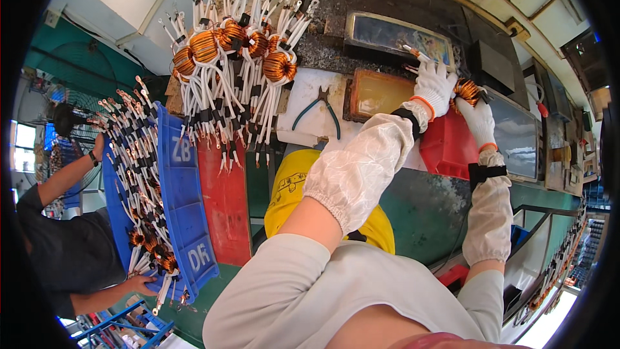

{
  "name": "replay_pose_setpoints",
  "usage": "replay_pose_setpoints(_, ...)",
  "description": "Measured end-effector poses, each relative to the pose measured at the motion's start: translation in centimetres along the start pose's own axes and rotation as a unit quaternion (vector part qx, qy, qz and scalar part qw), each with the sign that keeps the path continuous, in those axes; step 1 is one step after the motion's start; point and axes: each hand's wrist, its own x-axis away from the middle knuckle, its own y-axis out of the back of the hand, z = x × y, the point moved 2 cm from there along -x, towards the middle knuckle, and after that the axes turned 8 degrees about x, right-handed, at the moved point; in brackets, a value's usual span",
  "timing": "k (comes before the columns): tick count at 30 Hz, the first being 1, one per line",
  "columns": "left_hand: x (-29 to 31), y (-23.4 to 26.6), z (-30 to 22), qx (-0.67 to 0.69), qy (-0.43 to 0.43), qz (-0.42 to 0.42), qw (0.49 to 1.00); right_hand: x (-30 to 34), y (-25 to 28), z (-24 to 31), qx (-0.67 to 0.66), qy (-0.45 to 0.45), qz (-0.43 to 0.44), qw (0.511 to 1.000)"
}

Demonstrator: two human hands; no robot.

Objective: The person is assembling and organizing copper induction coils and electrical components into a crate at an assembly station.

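Note:
Both my hands wear white gloves over the bench at the right. My left hand is closed on white wire leads, whose bare metal ends stick out past the fingers toward a rectangular pan with a shiny surface. Just right of it, my right hand grips a ring coil wound with copper wire, partly hidden by the gloves. A red plastic bin sits below the hands. Left of my left hand is a framed tray of amber material.
Cutting pliers with dark green handles lie on a white board. Several copper coils with white leads are heaped at the far left. At left, another person holds a blue crate full of such coils. A second shiny pan lies right.

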Motion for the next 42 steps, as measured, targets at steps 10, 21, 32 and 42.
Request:
replay_pose_setpoints(10,1.8,0.0,-1.1,0.003,-0.018,-0.095,0.995,-1.3,-0.1,-0.6,0.006,0.014,0.002,1.0)
replay_pose_setpoints(21,10.2,-0.2,-6.2,0.071,-0.121,-0.049,0.989,-1.8,1.1,1.6,0.09,-0.019,0.011,0.996)
replay_pose_setpoints(32,11.4,0.9,-6.3,0.096,-0.148,-0.008,0.984,-2.3,0.6,1.8,0.119,-0.055,0.041,0.991)
replay_pose_setpoints(42,13.3,5.3,-5.1,0.145,-0.148,0.036,0.978,-2.2,1.5,3.0,0.099,-0.034,0.04,0.994)
